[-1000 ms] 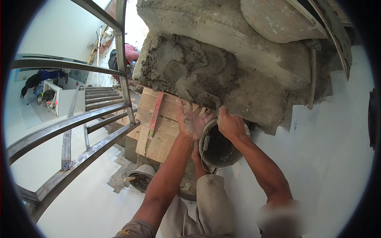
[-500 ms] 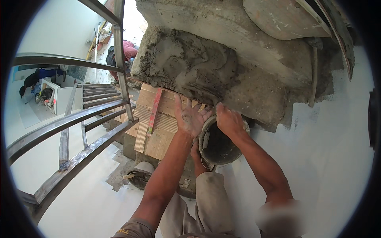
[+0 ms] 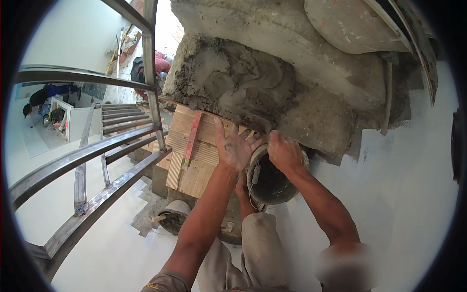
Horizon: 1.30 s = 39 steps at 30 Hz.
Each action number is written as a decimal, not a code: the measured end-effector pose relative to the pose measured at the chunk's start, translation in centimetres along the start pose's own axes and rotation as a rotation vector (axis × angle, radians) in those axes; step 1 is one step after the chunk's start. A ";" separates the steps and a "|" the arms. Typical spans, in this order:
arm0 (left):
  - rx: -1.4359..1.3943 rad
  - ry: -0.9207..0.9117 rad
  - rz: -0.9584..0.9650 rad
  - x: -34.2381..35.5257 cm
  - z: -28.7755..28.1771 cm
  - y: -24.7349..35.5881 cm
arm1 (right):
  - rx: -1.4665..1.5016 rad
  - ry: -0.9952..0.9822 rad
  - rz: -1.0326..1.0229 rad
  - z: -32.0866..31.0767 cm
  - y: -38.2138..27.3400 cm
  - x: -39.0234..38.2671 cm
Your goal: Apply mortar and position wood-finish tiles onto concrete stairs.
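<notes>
Wet grey mortar lies spread in swirls over a rough concrete step. Just below the step's front edge, my left hand is open, palm up and fingers spread, with a grey smear on the palm. My right hand is closed at the mortar's lower edge, above a bucket's rim. It grips what looks like a trowel, mostly hidden by the fingers and mortar. Below it stands the dark bucket with a wire handle and mortar-coated inside. Wood-look tiles cover the lower step, left of the bucket.
A red level lies on the tiles. A metal railing runs along the left. A smaller bucket with a tool in it stands beside my legs. Rough concrete rises ahead. Other people are below at the far left.
The view has shifted slightly, so the scene sits a little lower and further right. Both hands keep nearly the same pose and place at the step's edge.
</notes>
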<state>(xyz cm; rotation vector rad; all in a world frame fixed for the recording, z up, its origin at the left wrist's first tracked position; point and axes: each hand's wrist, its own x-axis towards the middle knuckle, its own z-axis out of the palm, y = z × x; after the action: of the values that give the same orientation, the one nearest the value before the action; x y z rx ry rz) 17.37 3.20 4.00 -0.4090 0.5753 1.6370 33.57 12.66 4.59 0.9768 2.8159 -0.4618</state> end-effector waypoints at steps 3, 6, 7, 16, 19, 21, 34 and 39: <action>0.000 -0.009 -0.017 -0.6 0.3 -0.4 | 0.000 -0.016 0.013 0.3 0.7 -0.4; 0.010 -0.008 -0.001 -0.2 0.0 0.0 | 0.012 -0.014 0.040 -0.2 -0.1 -0.3; 0.006 -0.016 -0.005 -0.4 0.1 -0.1 | 0.051 0.031 0.072 -0.7 -0.3 -0.8; -0.005 0.102 0.019 -0.6 -1.1 0.5 | 0.107 0.110 0.364 -3.6 -0.5 4.4; 0.126 0.202 0.178 -0.8 -0.6 1.8 | 0.092 0.062 0.501 -3.8 -0.3 8.0; 0.130 0.228 0.231 -0.6 -0.5 3.1 | 0.110 0.057 0.462 -2.4 -1.9 8.6; 0.170 0.244 0.376 -0.5 -0.9 6.6 | 0.036 -0.070 0.050 -0.4 -9.3 8.2; 0.203 0.241 0.346 -0.4 -0.6 7.1 | 0.074 -0.077 0.041 0.0 -8.8 7.4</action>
<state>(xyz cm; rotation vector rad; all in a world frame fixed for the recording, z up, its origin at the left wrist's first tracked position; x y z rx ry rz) 10.39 1.89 4.71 -0.3732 1.0298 1.8476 22.34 10.42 5.13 1.0059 2.7235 -0.5899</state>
